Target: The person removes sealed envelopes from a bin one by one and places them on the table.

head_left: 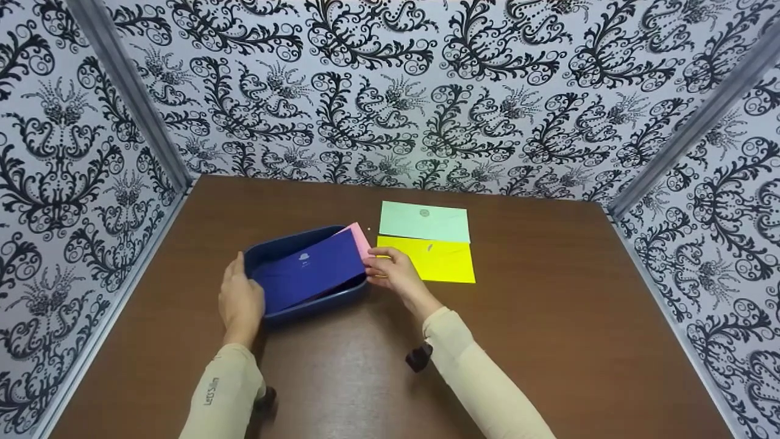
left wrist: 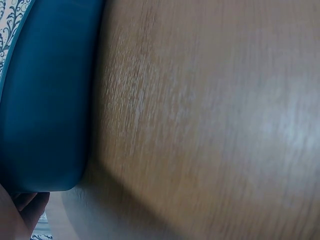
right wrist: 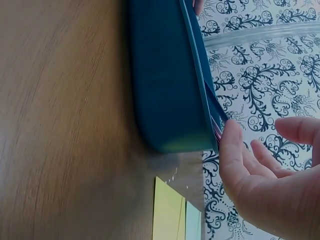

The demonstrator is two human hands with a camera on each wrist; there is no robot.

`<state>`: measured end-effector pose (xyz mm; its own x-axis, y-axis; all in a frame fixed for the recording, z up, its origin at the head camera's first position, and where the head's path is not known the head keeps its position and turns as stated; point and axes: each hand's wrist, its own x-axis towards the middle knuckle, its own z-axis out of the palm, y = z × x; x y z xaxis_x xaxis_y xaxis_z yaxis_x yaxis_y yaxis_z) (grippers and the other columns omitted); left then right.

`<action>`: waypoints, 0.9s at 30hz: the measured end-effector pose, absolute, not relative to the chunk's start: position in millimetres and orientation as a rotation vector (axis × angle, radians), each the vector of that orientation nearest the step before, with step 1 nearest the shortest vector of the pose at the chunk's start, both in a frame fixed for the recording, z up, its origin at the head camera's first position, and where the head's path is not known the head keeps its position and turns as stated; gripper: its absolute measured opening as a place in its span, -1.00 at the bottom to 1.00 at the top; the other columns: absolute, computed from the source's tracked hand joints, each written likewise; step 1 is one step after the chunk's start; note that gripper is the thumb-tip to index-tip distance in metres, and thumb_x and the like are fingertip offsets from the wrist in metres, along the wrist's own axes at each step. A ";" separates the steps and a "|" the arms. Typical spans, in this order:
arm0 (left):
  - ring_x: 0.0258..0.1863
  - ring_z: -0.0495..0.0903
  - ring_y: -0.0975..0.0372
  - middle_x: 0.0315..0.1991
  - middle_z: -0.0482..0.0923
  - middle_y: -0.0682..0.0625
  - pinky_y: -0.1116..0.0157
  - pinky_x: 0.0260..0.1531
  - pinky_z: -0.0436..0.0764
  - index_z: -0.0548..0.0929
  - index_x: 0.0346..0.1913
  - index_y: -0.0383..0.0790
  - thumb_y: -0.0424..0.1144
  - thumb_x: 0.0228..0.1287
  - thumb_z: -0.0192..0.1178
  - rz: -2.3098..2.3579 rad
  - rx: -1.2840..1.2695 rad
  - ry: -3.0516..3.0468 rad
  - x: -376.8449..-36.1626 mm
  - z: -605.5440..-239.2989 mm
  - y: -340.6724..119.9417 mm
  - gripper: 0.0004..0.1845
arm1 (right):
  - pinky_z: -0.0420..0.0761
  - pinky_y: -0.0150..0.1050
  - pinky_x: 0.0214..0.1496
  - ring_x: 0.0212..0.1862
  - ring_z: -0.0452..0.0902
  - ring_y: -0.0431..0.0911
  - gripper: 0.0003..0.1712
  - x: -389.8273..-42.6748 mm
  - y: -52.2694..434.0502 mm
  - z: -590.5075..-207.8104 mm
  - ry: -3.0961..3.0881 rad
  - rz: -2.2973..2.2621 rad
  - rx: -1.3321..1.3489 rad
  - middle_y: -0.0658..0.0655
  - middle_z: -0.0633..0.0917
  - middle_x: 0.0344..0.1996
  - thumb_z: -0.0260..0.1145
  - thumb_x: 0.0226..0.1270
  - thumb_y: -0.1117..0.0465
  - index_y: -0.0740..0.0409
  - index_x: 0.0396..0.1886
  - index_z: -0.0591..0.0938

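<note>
A blue plastic bin [head_left: 317, 305] stands on the table, left of centre. Inside, a dark blue envelope [head_left: 317, 268] with a small white emblem lies slanted over a pink envelope [head_left: 359, 238], their right ends at the rim. My left hand [head_left: 241, 299] holds the bin's left end, its fingers [left wrist: 35, 210] showing against the end wall. At the other end my right hand [head_left: 393, 271] touches the envelopes' right edge with its fingertips. In the right wrist view, a gap separates the digits of the right hand [right wrist: 272, 170], and one fingertip meets the dark blue envelope [right wrist: 217, 102].
Right of the bin, a yellow envelope [head_left: 432, 262] lies just in front of a mint green envelope [head_left: 425, 221]. Patterned wall panels [head_left: 390, 91] enclose the brown table [head_left: 548, 305] at the back and both sides. Each sleeve has a dark wrist device [head_left: 418, 356] beneath it.
</note>
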<state>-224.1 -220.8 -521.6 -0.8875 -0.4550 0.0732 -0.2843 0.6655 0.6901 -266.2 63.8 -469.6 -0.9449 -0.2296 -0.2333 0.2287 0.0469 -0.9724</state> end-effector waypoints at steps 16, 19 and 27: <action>0.25 0.44 -0.29 0.51 0.20 -0.27 -0.19 0.16 0.48 0.14 0.56 -0.23 -0.43 0.39 -0.19 -1.039 0.576 -2.630 -223.2 -521.4 -221.2 -0.34 | 0.73 -0.16 0.00 -0.12 0.75 0.02 -0.55 -266.6 45.8 -477.5 1.995 -1.937 -0.053 0.43 0.65 0.09 0.16 0.44 0.40 0.45 0.28 0.45; 0.27 0.43 -0.29 0.51 0.20 -0.27 -0.20 0.16 0.47 0.14 0.56 -0.23 -0.43 0.38 -0.19 -1.043 0.578 -2.631 -222.9 -521.2 -220.9 -0.34 | 0.75 -0.21 -0.09 -0.21 0.78 -0.01 -0.54 -266.6 45.4 -481.5 1.974 -1.955 -0.032 0.45 0.65 0.05 0.17 0.42 0.42 0.48 0.28 0.45; 0.22 0.45 -0.29 0.52 0.19 -0.27 -0.20 0.14 0.48 0.13 0.56 -0.21 -0.43 0.38 -0.18 -1.044 0.596 -2.638 -222.8 -520.7 -220.3 -0.33 | 0.74 -0.25 -0.10 -0.17 0.79 0.02 -0.52 -263.8 50.4 -484.3 2.005 -1.921 0.018 0.41 0.65 0.06 0.18 0.43 0.40 0.42 0.32 0.45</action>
<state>-222.8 -220.3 -520.7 -0.8876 -0.4550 0.0720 -0.2824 0.6610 0.6952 -263.8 50.4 -484.3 -0.9340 -0.2380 -0.2664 0.2559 0.0743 -0.9638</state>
